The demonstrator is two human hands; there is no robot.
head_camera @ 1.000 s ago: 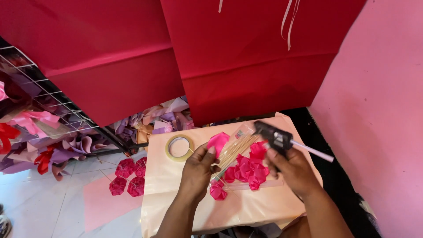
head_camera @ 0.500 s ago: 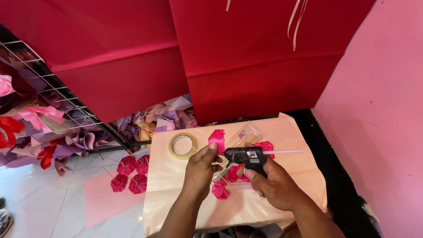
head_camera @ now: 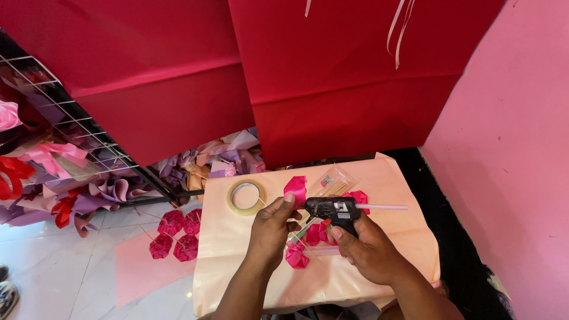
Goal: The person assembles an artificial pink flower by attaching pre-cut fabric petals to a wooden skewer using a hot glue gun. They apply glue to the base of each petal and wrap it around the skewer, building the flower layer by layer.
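My right hand grips a black glue gun with a clear glue stick poking out its back to the right; the nozzle points left. My left hand is closed right at the nozzle, pinching something small that I cannot make out, perhaps a thin wooden stick. Below and between the hands lie several pink paper petals and thin wooden sticks on a small table covered in peach paper. One more pink petal lies just above my left hand.
A roll of clear tape lies at the table's back left. A clear packet lies behind the gun. Pink paper roses rest on the floor at left. Red sheets hang behind, a wire rack holds ribbons, and a pink wall stands at right.
My right hand brought the glue gun down and left, turning its nozzle toward my left hand. My left hand rose slightly to meet the nozzle.
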